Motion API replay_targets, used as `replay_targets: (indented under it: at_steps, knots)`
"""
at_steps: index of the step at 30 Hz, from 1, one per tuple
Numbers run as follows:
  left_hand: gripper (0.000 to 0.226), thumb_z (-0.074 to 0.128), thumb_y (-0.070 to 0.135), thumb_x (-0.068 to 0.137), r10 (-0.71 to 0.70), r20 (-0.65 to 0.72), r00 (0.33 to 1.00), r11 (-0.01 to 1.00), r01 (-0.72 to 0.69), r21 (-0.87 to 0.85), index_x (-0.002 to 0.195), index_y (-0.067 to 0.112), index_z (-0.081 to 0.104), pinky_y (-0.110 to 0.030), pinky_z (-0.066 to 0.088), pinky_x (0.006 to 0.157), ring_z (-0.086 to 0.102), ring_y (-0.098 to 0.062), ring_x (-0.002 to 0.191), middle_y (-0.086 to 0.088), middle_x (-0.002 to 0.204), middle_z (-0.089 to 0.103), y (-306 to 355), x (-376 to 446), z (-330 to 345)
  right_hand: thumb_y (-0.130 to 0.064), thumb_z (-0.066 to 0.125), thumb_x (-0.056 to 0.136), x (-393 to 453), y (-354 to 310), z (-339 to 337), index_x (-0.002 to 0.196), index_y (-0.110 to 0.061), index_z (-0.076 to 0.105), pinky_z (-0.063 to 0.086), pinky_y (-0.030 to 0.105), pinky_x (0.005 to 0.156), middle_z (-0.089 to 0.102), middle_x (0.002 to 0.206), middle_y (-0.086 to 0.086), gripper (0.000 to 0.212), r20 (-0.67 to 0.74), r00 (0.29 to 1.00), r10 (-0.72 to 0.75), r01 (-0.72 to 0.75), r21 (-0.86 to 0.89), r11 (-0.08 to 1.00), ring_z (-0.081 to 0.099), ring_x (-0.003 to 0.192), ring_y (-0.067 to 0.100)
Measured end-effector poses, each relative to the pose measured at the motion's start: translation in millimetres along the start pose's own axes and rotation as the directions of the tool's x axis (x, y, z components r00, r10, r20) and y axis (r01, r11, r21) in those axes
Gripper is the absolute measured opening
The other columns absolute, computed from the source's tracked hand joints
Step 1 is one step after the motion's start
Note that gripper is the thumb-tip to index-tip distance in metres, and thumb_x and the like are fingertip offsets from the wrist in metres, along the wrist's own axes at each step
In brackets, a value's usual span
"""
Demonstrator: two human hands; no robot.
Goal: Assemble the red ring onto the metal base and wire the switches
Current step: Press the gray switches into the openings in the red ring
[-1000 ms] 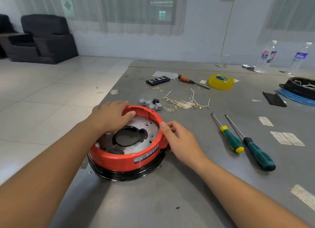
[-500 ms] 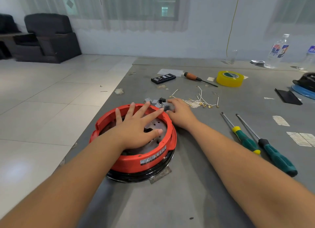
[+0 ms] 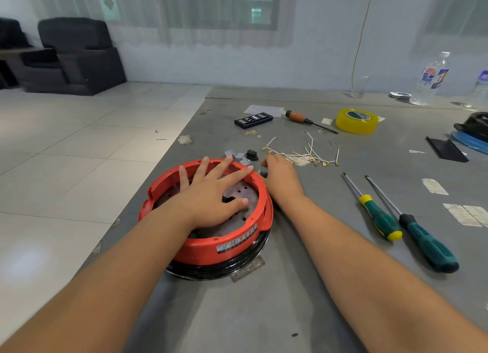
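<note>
The red ring (image 3: 211,252) sits on the metal base (image 3: 243,194), over a black rim, on the grey table. My left hand (image 3: 211,197) lies flat across the ring's top, fingers spread and straight, fingertips on the far rim. My right hand (image 3: 280,175) is just beyond the ring's right side, fingers curled around a small dark switch (image 3: 264,173). More small grey and black switches (image 3: 241,156) lie behind the ring. A bunch of short white wires (image 3: 307,154) with brass terminals lies to the right of them.
Two green-handled screwdrivers (image 3: 380,220) (image 3: 427,244) lie to the right. Farther back are a black bit case (image 3: 253,119), an orange-handled screwdriver (image 3: 306,120), a yellow tape roll (image 3: 357,120), water bottles (image 3: 430,80) and a black and blue unit (image 3: 472,133). The table's left edge drops to tiled floor.
My left hand went from gripping the ring's far rim to lying flat across its top. My right hand left the ring's side and reached back to the switches, closing on one.
</note>
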State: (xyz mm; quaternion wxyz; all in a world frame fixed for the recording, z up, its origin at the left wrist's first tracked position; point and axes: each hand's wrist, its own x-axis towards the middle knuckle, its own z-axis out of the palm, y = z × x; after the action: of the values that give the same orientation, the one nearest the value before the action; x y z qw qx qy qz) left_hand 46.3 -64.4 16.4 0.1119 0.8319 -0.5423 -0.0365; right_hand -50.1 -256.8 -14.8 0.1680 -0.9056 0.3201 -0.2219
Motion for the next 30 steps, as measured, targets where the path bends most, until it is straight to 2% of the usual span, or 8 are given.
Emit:
replay_targets:
  at_steps: [5, 7, 9, 12, 16, 21, 23, 30]
  knots:
    - [0.061, 0.042, 0.069, 0.099, -0.01, -0.013, 1.0, 1.0, 0.01, -0.011, 0.148, 0.075, 0.007, -0.071, -0.013, 0.119, -0.009, -0.032, 0.161, 0.018, 0.174, -0.002, 6.7, -5.1, -6.6, -0.024, 0.067, 0.094, -25.1, 7.3, -11.2, 0.113, -0.012, 0.07, 0.048, 0.032, 0.096, 0.071, 0.114, 0.004, 0.023, -0.122, 0.989, 0.084, -0.042, 0.315, 0.948, 0.065, 0.107, 0.021]
    - [0.053, 0.045, 0.061, 0.102, -0.018, -0.052, 0.998, 0.999, 0.016, -0.042, 0.151, 0.068, 0.024, -0.067, 0.0, 0.122, 0.002, -0.028, 0.161, 0.018, 0.173, 0.012, 10.4, -6.2, -11.8, -0.019, 0.066, 0.097, -40.0, 10.4, -19.2, 0.112, -0.015, 0.072, 0.056, 0.037, 0.095, 0.074, 0.11, 0.005, 0.017, -0.046, 0.984, 0.173, -0.103, 0.643, 0.759, 0.071, 0.098, 0.017]
    - [0.047, 0.05, 0.053, 0.103, -0.019, -0.119, 0.993, 0.997, 0.009, -0.079, 0.149, 0.057, 0.042, -0.06, 0.013, 0.123, 0.016, -0.024, 0.159, 0.017, 0.168, 0.03, 16.4, -6.2, -19.0, -0.008, 0.061, 0.101, -57.5, 11.5, -31.3, 0.112, -0.01, 0.07, 0.061, 0.033, 0.089, 0.072, 0.114, 0.015, 0.015, 0.048, 0.982, 0.18, -0.127, 0.881, 0.456, 0.074, 0.092, 0.019]
    - [0.039, 0.057, 0.04, 0.103, 0.061, -0.254, 0.965, 0.965, -0.122, -0.232, 0.141, 0.037, 0.061, -0.047, 0.042, 0.114, 0.053, -0.015, 0.137, 0.01, 0.144, 0.062, 32.5, -4.1, -23.7, -0.006, 0.053, 0.103, -81.4, 9.8, -50.8, 0.114, -0.009, 0.068, 0.06, 0.028, 0.081, 0.07, 0.109, 0.017, 0.018, 0.096, 0.99, 0.104, -0.115, 0.974, 0.198, 0.075, 0.094, 0.025]
    - [0.032, 0.065, 0.039, 0.1, 0.074, -0.291, 0.954, 0.886, -0.196, -0.419, 0.131, 0.035, 0.067, -0.022, 0.046, 0.084, 0.063, 0.003, 0.096, 0.019, 0.104, 0.068, 63.5, -6.8, -12.2, -0.007, 0.051, 0.103, -102.3, 3.5, -61.4, 0.116, -0.013, 0.068, 0.053, 0.026, 0.073, 0.067, 0.107, 0.015, 0.022, 0.1, 0.994, 0.048, -0.106, 0.981, 0.161, 0.065, 0.096, 0.022]
    - [0.018, 0.073, 0.044, 0.093, 0.043, -0.354, 0.934, 0.823, -0.234, -0.517, 0.11, 0.041, 0.075, -0.024, 0.053, 0.084, 0.067, 0.002, 0.094, 0.022, 0.099, 0.074, 65.8, -6.8, -4.0, 0.0, 0.053, 0.101, -112.1, 1.6, -63.2, 0.118, -0.007, 0.065, 0.055, 0.031, 0.092, 0.072, 0.111, 0.012, 0.022, 0.064, 0.998, -0.026, -0.059, 0.989, 0.139, 0.067, 0.102, 0.021]
    - [0.017, 0.075, 0.044, 0.092, 0.041, -0.389, 0.92, 0.829, -0.248, -0.501, 0.109, 0.043, 0.075, -0.014, 0.047, 0.076, 0.065, 0.008, 0.089, 0.028, 0.095, 0.071, 65.2, -8.7, -3.7, 0.002, 0.056, 0.098, -113.9, 1.9, -65.4, 0.12, -0.007, 0.064, 0.055, 0.036, 0.099, 0.073, 0.116, 0.013, 0.025, 0.028, 0.999, -0.046, -0.019, 0.983, 0.18, 0.07, 0.108, 0.024]
    - [0.021, 0.079, 0.035, 0.091, 0.088, -0.425, 0.901, 0.843, -0.294, -0.449, 0.111, 0.039, 0.074, -0.021, 0.052, 0.081, 0.066, 0.002, 0.094, 0.016, 0.1, 0.072, 66.1, -11.6, -5.1, 0.004, 0.07, 0.089, -115.5, 4.3, -73.3, 0.119, -0.005, 0.067, 0.055, 0.021, 0.086, 0.078, 0.108, -0.001, 0.031, -0.067, 0.995, -0.074, 0.088, 0.938, 0.334, 0.073, 0.103, 0.014]
